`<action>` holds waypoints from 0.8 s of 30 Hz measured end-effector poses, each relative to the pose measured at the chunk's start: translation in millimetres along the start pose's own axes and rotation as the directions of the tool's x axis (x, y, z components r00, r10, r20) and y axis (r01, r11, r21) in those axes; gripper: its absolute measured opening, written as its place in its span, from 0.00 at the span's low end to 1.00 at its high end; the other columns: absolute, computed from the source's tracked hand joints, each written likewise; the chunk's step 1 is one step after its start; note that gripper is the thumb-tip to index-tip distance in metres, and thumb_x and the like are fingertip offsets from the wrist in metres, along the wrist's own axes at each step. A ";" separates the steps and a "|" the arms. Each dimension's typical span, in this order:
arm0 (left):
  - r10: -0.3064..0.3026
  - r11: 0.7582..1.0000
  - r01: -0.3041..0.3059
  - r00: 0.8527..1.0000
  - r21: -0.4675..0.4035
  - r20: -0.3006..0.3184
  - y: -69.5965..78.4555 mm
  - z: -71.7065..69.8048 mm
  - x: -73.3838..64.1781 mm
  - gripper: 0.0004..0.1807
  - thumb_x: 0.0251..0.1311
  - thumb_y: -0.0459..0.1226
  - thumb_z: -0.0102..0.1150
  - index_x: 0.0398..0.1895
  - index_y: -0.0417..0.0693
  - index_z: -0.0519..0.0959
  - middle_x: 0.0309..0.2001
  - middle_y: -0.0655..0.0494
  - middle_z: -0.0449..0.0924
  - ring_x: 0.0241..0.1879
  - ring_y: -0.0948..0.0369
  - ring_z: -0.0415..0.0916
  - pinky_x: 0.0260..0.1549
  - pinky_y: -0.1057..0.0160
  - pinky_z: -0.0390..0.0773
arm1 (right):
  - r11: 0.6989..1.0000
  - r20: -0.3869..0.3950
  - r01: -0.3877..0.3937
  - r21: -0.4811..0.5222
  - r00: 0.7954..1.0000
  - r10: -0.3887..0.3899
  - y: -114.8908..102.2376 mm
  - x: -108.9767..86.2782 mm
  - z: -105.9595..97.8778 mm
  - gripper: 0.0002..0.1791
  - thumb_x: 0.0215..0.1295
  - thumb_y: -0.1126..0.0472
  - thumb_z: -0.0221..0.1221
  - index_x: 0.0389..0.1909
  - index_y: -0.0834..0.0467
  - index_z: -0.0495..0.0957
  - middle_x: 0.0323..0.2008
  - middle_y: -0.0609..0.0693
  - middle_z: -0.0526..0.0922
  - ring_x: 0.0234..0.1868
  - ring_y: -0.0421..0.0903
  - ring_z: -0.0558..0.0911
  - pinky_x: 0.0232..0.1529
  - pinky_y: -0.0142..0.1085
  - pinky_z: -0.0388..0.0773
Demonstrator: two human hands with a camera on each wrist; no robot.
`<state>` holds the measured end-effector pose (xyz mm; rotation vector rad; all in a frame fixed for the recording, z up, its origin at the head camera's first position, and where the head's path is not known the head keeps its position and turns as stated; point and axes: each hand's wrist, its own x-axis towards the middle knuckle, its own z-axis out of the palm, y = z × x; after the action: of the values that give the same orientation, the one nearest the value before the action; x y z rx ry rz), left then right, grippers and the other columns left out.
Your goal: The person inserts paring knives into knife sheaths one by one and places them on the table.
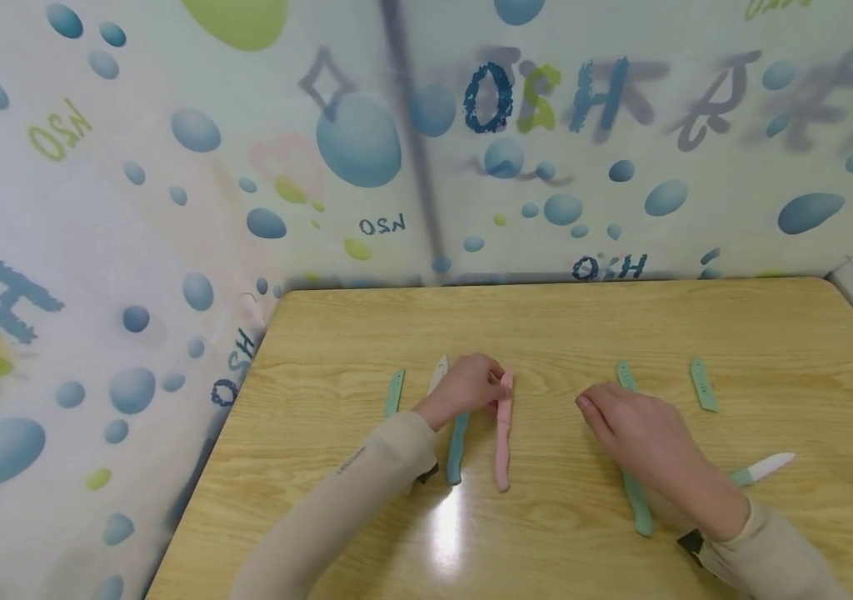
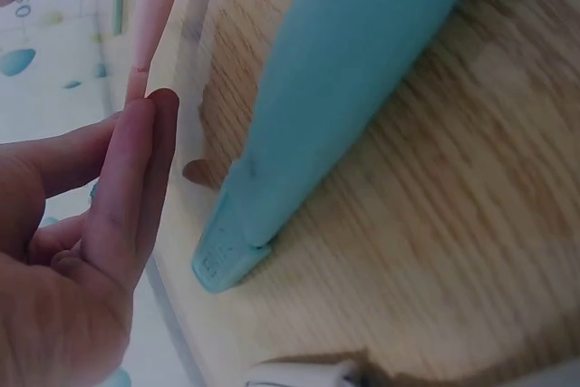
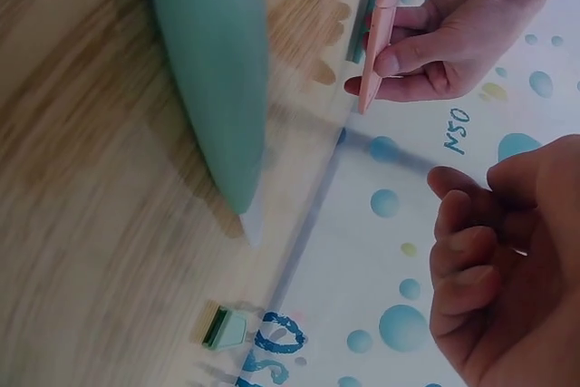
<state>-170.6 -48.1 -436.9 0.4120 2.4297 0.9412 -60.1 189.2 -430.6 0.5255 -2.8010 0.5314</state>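
Observation:
My left hand (image 1: 471, 385) pinches the far, sheathed end of a pink knife (image 1: 503, 446) between thumb and fingers. Beneath that wrist, partly hidden, lies a blue-teal knife (image 1: 456, 454), its cover (image 2: 222, 251) showing in the left wrist view. My right hand (image 1: 640, 429), fingers loosely curled and holding nothing, hovers over a green knife (image 1: 638, 504) whose middle it hides. To the right of this hand lies a green-handled knife with a bare white blade (image 1: 771, 467); its handle (image 3: 213, 70) looms large in the right wrist view.
A loose green sheath (image 1: 702, 385) lies at the right on the wooden table (image 1: 546, 325). Left of the left hand are another green piece (image 1: 394, 392) and a whitish one (image 1: 438, 373), both partly covered by the arm. A patterned wall (image 1: 561, 208) rises behind the table.

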 end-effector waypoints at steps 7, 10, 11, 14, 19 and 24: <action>-0.008 0.998 0.008 1.000 0.062 -0.001 3.4 2.2 3.0 0.16 0.69 0.34 0.66 0.56 0.36 0.83 0.41 0.51 0.89 0.26 0.65 0.85 0.31 0.70 0.83 | 0.999 -0.042 0.030 0.011 0.999 -0.030 1.7 -0.9 1.5 0.04 0.73 0.62 0.62 0.40 0.57 0.84 0.31 0.45 0.78 0.24 0.36 0.72 0.20 0.34 0.73; -0.004 0.994 0.006 1.000 0.105 -0.024 2.7 2.0 4.5 0.14 0.68 0.34 0.67 0.54 0.37 0.84 0.34 0.54 0.88 0.24 0.65 0.83 0.27 0.71 0.81 | 0.999 -0.076 0.042 0.012 0.996 -0.041 3.7 -1.3 1.0 0.03 0.71 0.63 0.63 0.42 0.58 0.84 0.35 0.47 0.79 0.26 0.37 0.75 0.20 0.33 0.73; 0.002 0.992 0.002 1.000 0.124 -0.030 2.5 1.7 5.1 0.14 0.68 0.34 0.67 0.53 0.37 0.84 0.32 0.55 0.87 0.24 0.65 0.83 0.26 0.72 0.80 | 0.999 -0.082 0.038 0.014 0.996 -0.037 4.4 -1.4 0.7 0.04 0.71 0.63 0.63 0.42 0.58 0.84 0.37 0.48 0.80 0.27 0.38 0.76 0.20 0.33 0.74; 0.011 0.983 -0.003 0.999 0.184 -0.039 2.3 0.7 5.9 0.14 0.67 0.35 0.68 0.53 0.38 0.83 0.26 0.59 0.84 0.23 0.66 0.81 0.28 0.72 0.79 | 1.000 -0.091 0.024 0.020 0.996 -0.022 7.4 -1.9 -0.2 0.05 0.72 0.65 0.61 0.45 0.60 0.83 0.39 0.50 0.79 0.28 0.39 0.76 0.19 0.33 0.73; 0.003 0.966 0.009 0.999 0.259 -0.045 3.3 -0.5 4.2 0.19 0.66 0.38 0.70 0.56 0.40 0.81 0.26 0.61 0.83 0.27 0.66 0.78 0.35 0.69 0.79 | 1.000 -0.117 0.010 0.028 0.993 -0.007 13.9 -1.1 0.5 0.07 0.72 0.67 0.60 0.48 0.61 0.81 0.41 0.51 0.80 0.30 0.43 0.80 0.22 0.37 0.78; 0.033 0.952 -0.015 0.998 0.305 -0.056 2.1 0.1 0.6 0.18 0.69 0.40 0.66 0.57 0.41 0.81 0.39 0.54 0.86 0.35 0.60 0.78 0.32 0.66 0.79 | 0.998 -0.141 0.010 0.054 0.990 -0.002 21.4 -0.1 1.8 0.07 0.71 0.69 0.60 0.48 0.63 0.81 0.41 0.54 0.82 0.35 0.48 0.83 0.29 0.45 0.83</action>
<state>-170.8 -46.2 -435.8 0.5283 2.6388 0.5937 -68.7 207.1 -438.8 0.4871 -2.6564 0.6201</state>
